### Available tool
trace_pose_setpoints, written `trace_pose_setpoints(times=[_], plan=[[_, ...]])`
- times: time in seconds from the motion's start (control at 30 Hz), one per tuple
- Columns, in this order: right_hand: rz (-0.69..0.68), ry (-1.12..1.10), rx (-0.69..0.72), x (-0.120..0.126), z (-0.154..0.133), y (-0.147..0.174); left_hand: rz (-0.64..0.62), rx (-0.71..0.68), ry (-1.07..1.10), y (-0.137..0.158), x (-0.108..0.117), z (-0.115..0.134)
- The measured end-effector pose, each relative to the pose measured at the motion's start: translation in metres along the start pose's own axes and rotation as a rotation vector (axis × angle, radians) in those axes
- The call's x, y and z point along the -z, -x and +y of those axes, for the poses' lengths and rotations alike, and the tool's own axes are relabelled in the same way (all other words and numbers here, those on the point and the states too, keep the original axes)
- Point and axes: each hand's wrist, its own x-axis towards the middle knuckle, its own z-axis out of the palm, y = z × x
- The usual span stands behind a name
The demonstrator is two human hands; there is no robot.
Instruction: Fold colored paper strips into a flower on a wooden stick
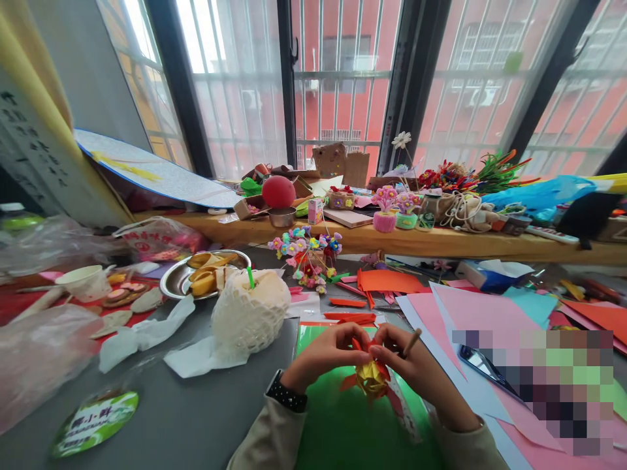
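While in both hands (329, 352) (414, 365), gold papercraft (371, 380)

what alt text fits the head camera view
A person's left hand and right hand hold a red-and-gold craft piece over a green surface on a cluttered table. A net-wrapped coconut sits left; barred windows stand behind.
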Motion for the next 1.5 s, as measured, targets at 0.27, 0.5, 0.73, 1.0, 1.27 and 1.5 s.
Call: trace_pose_setpoints(times=[0.27, 0.5, 0.73, 1.0, 1.27, 1.5], plan=[[-0.004, -0.011, -0.068, -0.001, 0.002, -0.002, 0.012, 0.053, 0.036, -0.009, 0.004, -0.009], [-0.033, -0.103, -0.097, -0.001, 0.003, -0.001, 0.015, -0.075, -0.022, -0.008, -0.001, -0.016], [-0.006, -0.138, -0.08, 0.0, 0.013, -0.002, 0.026, -0.066, -0.02, -0.008, -0.001, -0.014], [0.013, -0.056, -0.025, 0.001, 0.013, -0.001, 0.066, -0.014, -0.013, -0.007, 0.0, -0.01], [-0.034, -0.047, -0.018, 0.002, 0.014, -0.002, 0.079, 0.005, -0.047, -0.008, 0.002, -0.011], [-0.015, 0.019, -0.023, 0.002, 0.012, -0.001, 0.052, 0.018, -0.035, -0.008, 0.002, -0.011]])
